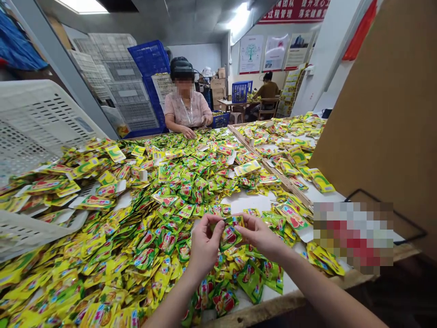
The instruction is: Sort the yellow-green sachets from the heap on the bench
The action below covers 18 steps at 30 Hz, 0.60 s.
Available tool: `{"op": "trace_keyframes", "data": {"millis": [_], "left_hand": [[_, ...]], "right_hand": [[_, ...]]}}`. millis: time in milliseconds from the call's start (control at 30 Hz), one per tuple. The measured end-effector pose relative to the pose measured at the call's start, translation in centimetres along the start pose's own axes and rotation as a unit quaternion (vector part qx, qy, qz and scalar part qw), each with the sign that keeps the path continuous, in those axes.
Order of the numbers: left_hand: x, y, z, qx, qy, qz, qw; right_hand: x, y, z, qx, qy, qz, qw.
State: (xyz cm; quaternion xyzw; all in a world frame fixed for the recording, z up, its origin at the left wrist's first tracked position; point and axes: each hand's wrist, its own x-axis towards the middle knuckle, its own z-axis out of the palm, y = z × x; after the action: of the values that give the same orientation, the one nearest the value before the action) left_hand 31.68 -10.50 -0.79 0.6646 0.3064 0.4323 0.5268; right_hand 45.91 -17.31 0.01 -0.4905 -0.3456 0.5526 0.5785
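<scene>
Just above the heaped table, near the front edge, my left hand and my right hand come close together. Between them is a small green packet with a red fruit picture, pinched at its left side by my left thumb and fingers. My right thumb and fingers close on its right side. Loose green packets of the same kind lie under and around both hands. Beyond my fingers shows a bare white patch of the tabletop.
A white perforated crate lies tipped at left, with small yellow boxes spilling out. A wooden strip divides the table. A brown board stands at right. Across the table sits a person; another person sits farther back.
</scene>
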Motion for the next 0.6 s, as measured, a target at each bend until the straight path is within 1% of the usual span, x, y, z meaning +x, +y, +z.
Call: {"op": "trace_keyframes", "data": {"millis": [67, 100, 200, 300, 400, 500, 600], "left_hand": [[0.3, -0.1, 0.4, 0.065, -0.006, 0.040, 0.997], [0.5, -0.1, 0.6, 0.096, -0.009, 0.061, 0.994], [1.2, -0.1, 1.6, 0.159, -0.017, 0.112, 0.981], [2.0, 0.0, 3.1, 0.169, -0.031, 0.126, 0.977], [2.9, -0.2, 4.6, 0.171, -0.024, 0.148, 0.974], [3.7, -0.6, 5.6, 0.193, -0.022, 0.232, 0.953], [4.3, -0.7, 6.1, 0.221, -0.034, 0.306, 0.926]], "right_hand": [[-0.2, 0.0, 0.3, 0.050, -0.006, 0.022, 0.998], [-0.3, -0.1, 0.4, 0.073, 0.001, 0.028, 0.997], [-0.5, -0.4, 0.1, 0.141, 0.063, 0.015, 0.988], [-0.4, -0.6, -0.4, 0.207, 0.139, -0.017, 0.968], [-0.1, -0.7, -1.4, 0.263, 0.181, -0.021, 0.947], [-0.2, -0.8, -2.4, 0.295, 0.191, -0.008, 0.936], [-0.5, -1.1, -3.1, 0.280, 0.199, -0.022, 0.939]]}}
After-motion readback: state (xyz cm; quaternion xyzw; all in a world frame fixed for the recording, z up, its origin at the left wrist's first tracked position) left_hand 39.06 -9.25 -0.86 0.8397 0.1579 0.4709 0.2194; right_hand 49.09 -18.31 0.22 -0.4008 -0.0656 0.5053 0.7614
